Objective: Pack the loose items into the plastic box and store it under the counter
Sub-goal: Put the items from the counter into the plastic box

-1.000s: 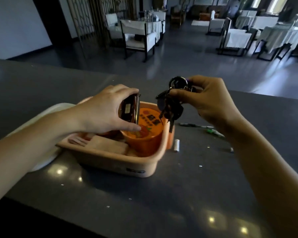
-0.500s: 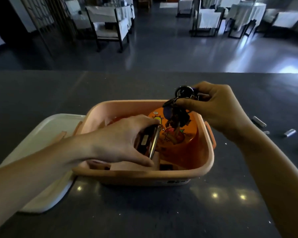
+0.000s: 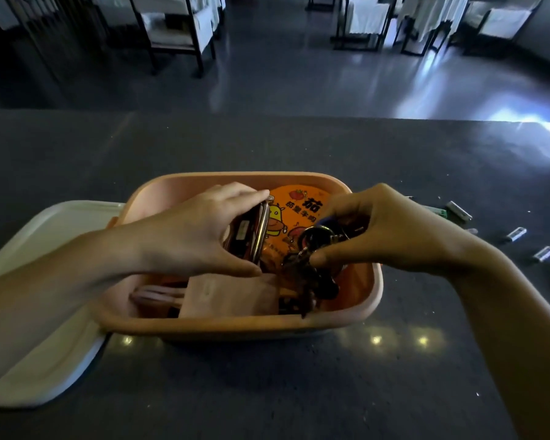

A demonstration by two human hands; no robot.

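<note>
- Plastic box (image 3: 235, 325), peach-coloured, sits on the dark counter (image 3: 267, 392) in front of the person. Its left end overlaps a white lid (image 3: 61, 249) lying flat beside it.
- Left hand (image 3: 191, 236) has thumb and fingers curled round a metal-clasp coin purse (image 3: 251, 236), held on edge inside the box against an orange instant-noodle cup (image 3: 299, 204).
- Right hand (image 3: 394, 236) pinches the ring of a key bunch (image 3: 311, 268). The keys dangle into the near right corner, their tips close to the front rim.
- A pinkish pouch (image 3: 229, 293) lies flat on the box floor below the purse.
- Likely slip: released where they hang, the keys could catch the rim and spill onto the counter. Lowering them further in first would avoid that.
- The purse, left standing on edge, may topple or sit too high. Together with the tall cup, that could stop the lid from seating.
- Several batteries (image 3: 516, 233) and a green pen (image 3: 438, 212) lie loose to the right, well apart from the box. Being round, the batteries could roll off if a sleeve or wrist nudges them.
</note>
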